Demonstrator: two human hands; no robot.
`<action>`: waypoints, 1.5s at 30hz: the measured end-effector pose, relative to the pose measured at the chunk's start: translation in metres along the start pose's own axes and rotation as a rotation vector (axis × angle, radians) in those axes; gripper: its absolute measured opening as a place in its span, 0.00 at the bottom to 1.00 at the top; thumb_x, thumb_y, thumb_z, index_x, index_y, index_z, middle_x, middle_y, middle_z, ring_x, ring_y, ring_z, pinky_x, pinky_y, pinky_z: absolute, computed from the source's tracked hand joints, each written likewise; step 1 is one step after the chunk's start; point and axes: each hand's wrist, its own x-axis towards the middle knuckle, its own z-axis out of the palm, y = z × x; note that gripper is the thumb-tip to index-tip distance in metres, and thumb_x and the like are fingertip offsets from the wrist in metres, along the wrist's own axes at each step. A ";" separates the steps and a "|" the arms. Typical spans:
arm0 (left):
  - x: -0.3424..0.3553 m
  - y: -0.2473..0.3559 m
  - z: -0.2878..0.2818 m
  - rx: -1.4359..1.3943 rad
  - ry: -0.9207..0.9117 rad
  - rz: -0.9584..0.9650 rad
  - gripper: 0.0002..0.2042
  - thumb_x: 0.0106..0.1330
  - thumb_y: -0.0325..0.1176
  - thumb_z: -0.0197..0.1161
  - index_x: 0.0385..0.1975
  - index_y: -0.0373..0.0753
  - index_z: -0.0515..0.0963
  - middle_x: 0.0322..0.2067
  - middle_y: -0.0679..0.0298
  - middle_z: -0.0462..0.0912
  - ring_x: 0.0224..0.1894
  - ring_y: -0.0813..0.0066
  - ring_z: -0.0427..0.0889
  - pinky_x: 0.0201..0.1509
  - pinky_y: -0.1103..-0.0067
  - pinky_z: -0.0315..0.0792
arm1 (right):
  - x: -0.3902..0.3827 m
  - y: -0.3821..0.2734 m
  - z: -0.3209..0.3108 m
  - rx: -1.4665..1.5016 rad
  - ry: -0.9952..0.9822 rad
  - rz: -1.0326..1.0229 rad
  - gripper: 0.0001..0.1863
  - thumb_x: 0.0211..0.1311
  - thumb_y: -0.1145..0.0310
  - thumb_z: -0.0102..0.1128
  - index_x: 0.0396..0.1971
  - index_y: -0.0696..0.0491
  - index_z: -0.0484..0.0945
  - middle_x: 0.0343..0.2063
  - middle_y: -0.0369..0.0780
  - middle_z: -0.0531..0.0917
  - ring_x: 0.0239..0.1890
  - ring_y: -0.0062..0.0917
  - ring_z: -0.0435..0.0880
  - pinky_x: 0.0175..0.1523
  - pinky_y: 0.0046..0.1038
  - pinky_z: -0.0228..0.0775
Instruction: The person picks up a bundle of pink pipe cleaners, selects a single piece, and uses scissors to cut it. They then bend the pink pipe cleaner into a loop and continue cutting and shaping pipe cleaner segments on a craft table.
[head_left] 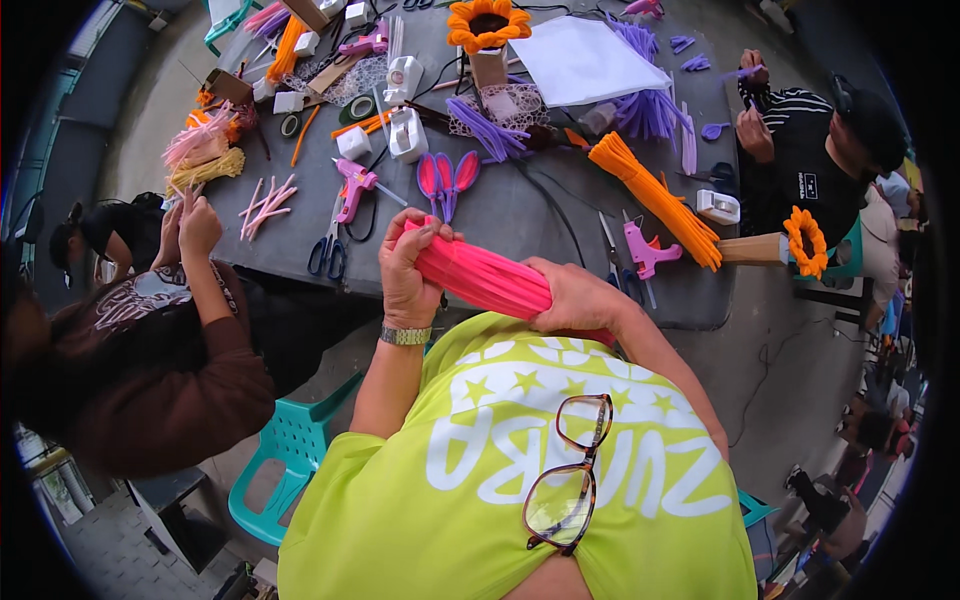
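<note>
Counter (pixel 690 295) crowded with craft supplies. White sheet (pixel 585 60) toward far side, partly over purple stems (pixel 655 125). Orange bundle (pixel 655 200) of fuzzy stems lies at right, thick and straight. Pink bundle (pixel 480 275) held up at counter's near edge, close to the person's shirt; stems bunched, not yet separated or bent, so work on these seems barely begun. Left hand (pixel 415 262) grips its upper-left end; right hand (pixel 582 298) wraps the lower-right end, fingertips mostly hidden. Orange flower (pixel 488 41) at back looks finished. Pink glue gun (pixel 354 190) and scissors (pixel 325 258) lie left, neither in hand. Pink-and-purple petals (pixel 447 190) beyond left hand already looped; can't tell if joined.
</note>
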 end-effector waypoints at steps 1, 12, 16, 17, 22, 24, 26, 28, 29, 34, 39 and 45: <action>0.000 0.000 0.003 -0.018 -0.007 -0.001 0.13 0.57 0.19 0.62 0.41 0.40 0.73 0.31 0.64 0.75 0.38 0.70 0.77 0.52 0.65 0.73 | -0.001 0.002 0.000 0.004 -0.002 -0.010 0.37 0.37 0.63 0.72 0.54 0.55 0.72 0.40 0.46 0.84 0.45 0.33 0.83 0.53 0.30 0.72; 0.007 0.033 0.005 -0.187 -0.095 0.119 0.07 0.66 0.28 0.63 0.42 0.43 0.75 0.28 0.67 0.74 0.34 0.74 0.74 0.48 0.69 0.71 | -0.004 0.032 0.001 0.283 -0.097 -0.157 0.33 0.39 0.66 0.71 0.51 0.56 0.74 0.40 0.41 0.83 0.43 0.28 0.81 0.53 0.27 0.71; 0.008 0.033 -0.010 -0.359 0.096 0.062 0.07 0.68 0.36 0.63 0.39 0.43 0.76 0.24 0.70 0.71 0.27 0.78 0.70 0.42 0.73 0.69 | -0.002 0.025 -0.002 0.210 -0.132 -0.118 0.32 0.40 0.67 0.71 0.52 0.56 0.74 0.40 0.40 0.83 0.43 0.26 0.81 0.53 0.26 0.70; 0.008 0.032 -0.014 -0.348 0.103 0.064 0.08 0.67 0.38 0.63 0.38 0.43 0.76 0.23 0.71 0.70 0.26 0.78 0.69 0.40 0.74 0.68 | 0.000 0.027 -0.002 0.204 -0.144 -0.130 0.32 0.41 0.67 0.71 0.52 0.56 0.74 0.40 0.40 0.83 0.43 0.25 0.81 0.53 0.26 0.70; 0.008 0.031 -0.033 -0.357 0.129 0.070 0.10 0.67 0.41 0.64 0.38 0.42 0.76 0.19 0.72 0.66 0.21 0.79 0.63 0.35 0.76 0.64 | 0.003 0.028 -0.003 0.396 -0.255 -0.130 0.31 0.44 0.70 0.70 0.53 0.56 0.74 0.40 0.36 0.82 0.42 0.19 0.78 0.53 0.22 0.69; 0.010 0.030 -0.044 -0.349 0.047 0.054 0.14 0.65 0.45 0.65 0.40 0.42 0.76 0.23 0.71 0.70 0.25 0.77 0.68 0.39 0.73 0.69 | 0.004 0.027 -0.004 0.466 -0.299 -0.061 0.30 0.45 0.70 0.69 0.53 0.56 0.73 0.40 0.35 0.81 0.42 0.18 0.77 0.53 0.21 0.68; 0.008 0.027 -0.047 -0.312 0.009 0.053 0.21 0.61 0.51 0.66 0.45 0.42 0.75 0.30 0.68 0.74 0.35 0.73 0.73 0.47 0.69 0.71 | 0.004 0.029 -0.005 0.494 -0.289 -0.091 0.31 0.46 0.71 0.69 0.54 0.57 0.73 0.40 0.34 0.80 0.42 0.17 0.77 0.52 0.20 0.69; 0.003 0.025 -0.013 -0.249 0.016 0.061 0.32 0.55 0.58 0.68 0.53 0.41 0.73 0.41 0.63 0.79 0.49 0.66 0.77 0.57 0.63 0.72 | 0.003 0.029 -0.009 0.494 -0.258 -0.110 0.31 0.46 0.71 0.69 0.54 0.57 0.72 0.40 0.34 0.80 0.42 0.17 0.77 0.52 0.20 0.69; 0.000 0.024 -0.013 -0.239 -0.022 0.055 0.37 0.51 0.61 0.68 0.56 0.42 0.71 0.47 0.62 0.77 0.55 0.63 0.73 0.61 0.61 0.68 | 0.001 0.027 -0.011 0.479 -0.237 -0.119 0.31 0.46 0.71 0.69 0.55 0.58 0.72 0.40 0.34 0.80 0.41 0.17 0.77 0.52 0.20 0.69; -0.016 -0.005 -0.003 -0.130 -0.147 0.000 0.53 0.43 0.68 0.70 0.66 0.40 0.62 0.62 0.55 0.69 0.68 0.53 0.64 0.69 0.53 0.61 | -0.007 0.008 -0.016 0.573 -0.229 -0.059 0.32 0.47 0.71 0.70 0.55 0.58 0.71 0.41 0.34 0.80 0.41 0.17 0.77 0.52 0.21 0.70; -0.041 -0.037 0.026 -0.093 -0.190 -0.116 0.36 0.56 0.48 0.72 0.60 0.37 0.66 0.55 0.57 0.74 0.63 0.54 0.70 0.69 0.57 0.63 | 0.006 0.013 0.006 0.497 -0.275 -0.169 0.33 0.48 0.70 0.72 0.56 0.58 0.69 0.42 0.36 0.80 0.42 0.17 0.78 0.51 0.22 0.71; -0.042 -0.036 0.018 -0.215 0.032 -0.087 0.22 0.59 0.35 0.68 0.52 0.37 0.70 0.45 0.58 0.77 0.55 0.59 0.76 0.68 0.57 0.65 | 0.007 0.016 0.008 0.566 -0.269 -0.128 0.35 0.48 0.66 0.75 0.56 0.58 0.70 0.43 0.36 0.80 0.44 0.18 0.78 0.52 0.22 0.70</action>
